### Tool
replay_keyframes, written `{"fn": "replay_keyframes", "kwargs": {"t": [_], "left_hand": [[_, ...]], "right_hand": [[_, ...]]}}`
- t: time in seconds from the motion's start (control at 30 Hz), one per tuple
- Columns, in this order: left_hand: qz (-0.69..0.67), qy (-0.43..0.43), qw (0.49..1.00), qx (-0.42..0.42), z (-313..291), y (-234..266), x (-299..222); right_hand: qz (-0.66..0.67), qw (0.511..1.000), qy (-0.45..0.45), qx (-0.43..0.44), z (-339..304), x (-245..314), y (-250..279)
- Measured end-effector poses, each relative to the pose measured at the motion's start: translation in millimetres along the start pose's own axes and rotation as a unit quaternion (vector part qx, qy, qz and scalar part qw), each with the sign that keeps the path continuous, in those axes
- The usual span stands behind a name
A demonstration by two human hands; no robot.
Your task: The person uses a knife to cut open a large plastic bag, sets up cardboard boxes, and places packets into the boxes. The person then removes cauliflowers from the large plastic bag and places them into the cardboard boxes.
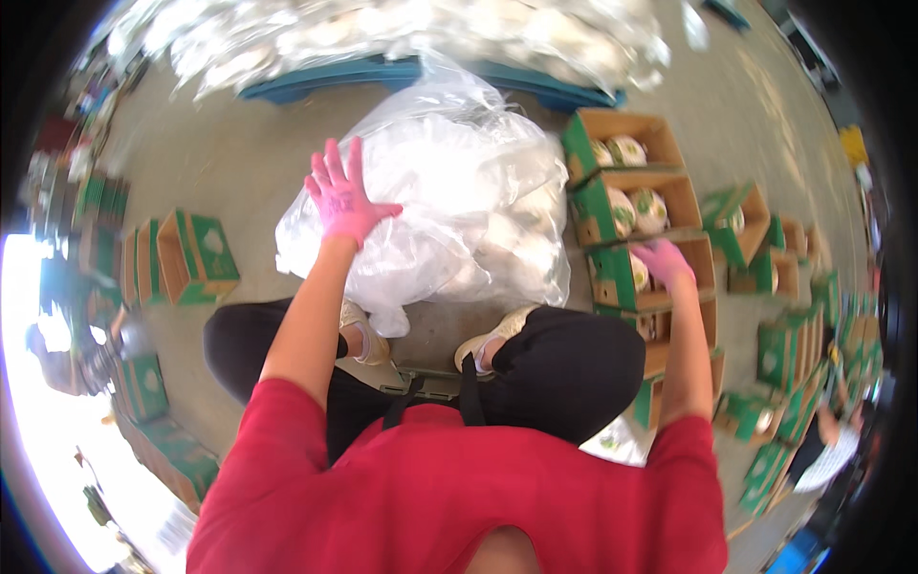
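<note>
My left hand [346, 203], in a pink glove, is open with its fingers spread over the left side of a large clear plastic bag [435, 182]. Pale rounded items show dimly through the bag's wrinkled film. To the right, my right hand [665, 262], also pink-gloved, reaches into an open green cardboard box [612, 277]. Its fingers curve over a pale round item there, and part of the grip is hidden. Beside the fingers lies another pale round item [639, 273]. The box behind holds pale round items with green labels [650, 210].
More open boxes [626, 124] form a row along my right. Other green boxes [196, 256] stand on the floor at left and far right. A blue pallet [325, 78] bearing plastic-wrapped goods [402, 33] lies ahead. Another person [830, 445] is at far right.
</note>
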State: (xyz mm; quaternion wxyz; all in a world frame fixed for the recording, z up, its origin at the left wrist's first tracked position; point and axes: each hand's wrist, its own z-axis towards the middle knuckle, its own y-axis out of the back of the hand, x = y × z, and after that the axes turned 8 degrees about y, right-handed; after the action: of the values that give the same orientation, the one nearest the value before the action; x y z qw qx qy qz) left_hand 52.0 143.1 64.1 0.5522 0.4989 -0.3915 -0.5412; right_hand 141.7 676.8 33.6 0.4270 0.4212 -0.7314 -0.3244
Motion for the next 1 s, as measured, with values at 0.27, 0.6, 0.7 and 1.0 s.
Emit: {"fn": "replay_keyframes", "kwargs": {"t": [0.27, 0.6, 0.7, 1.0], "left_hand": [[-0.142, 0.202, 0.906, 0.342, -80, -143, 67], [-0.477, -0.127, 0.707, 0.507, -60, 119, -6], [-0.549, -0.107, 0.701, 0.443, -76, 151, 24], [-0.576, -0.2, 0.783, 0.123, -3, 232, -19]], "right_hand": [[0.36, 0.92, 0.126, 0.088, -92, 89, 41], [0.094, 0.876, 0.429, 0.201, -88, 306, 33], [0.071, 0.862, 0.481, 0.144, -72, 353, -19], [0.081, 0.88, 0.444, -0.147, -33, 362, -39]]}}
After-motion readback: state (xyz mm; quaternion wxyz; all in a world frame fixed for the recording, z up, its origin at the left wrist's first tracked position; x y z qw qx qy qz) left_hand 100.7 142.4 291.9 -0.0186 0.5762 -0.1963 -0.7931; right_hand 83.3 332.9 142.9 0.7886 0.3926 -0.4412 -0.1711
